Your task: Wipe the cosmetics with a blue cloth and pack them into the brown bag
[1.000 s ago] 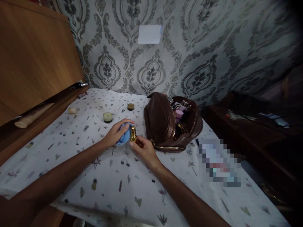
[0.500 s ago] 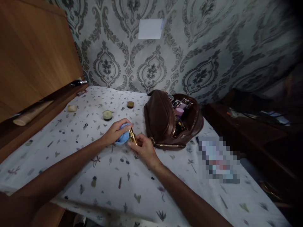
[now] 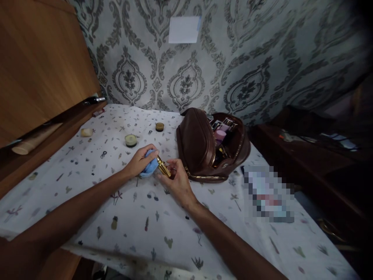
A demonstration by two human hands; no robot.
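My left hand is closed around a bunched blue cloth. The cloth lies against the upper end of a shiny gold cosmetic tube. Fingers of my right hand grip the lower end of this tube, which tilts from upper left to lower right. Both hands are just above the printed tablecloth. Close by on the right stands an open brown makeup bag, with a pink item and several other cosmetics inside.
Two small round jars, one pale green and one brown, stand beyond my hands. A cream-coloured piece lies further left. A wooden cabinet borders the left side. A blurred-out flat item lies on the right.
The gold tube now slants more, and more of its length shows between my hands. My left hand and the cloth have shifted slightly left. The view has moved a little.
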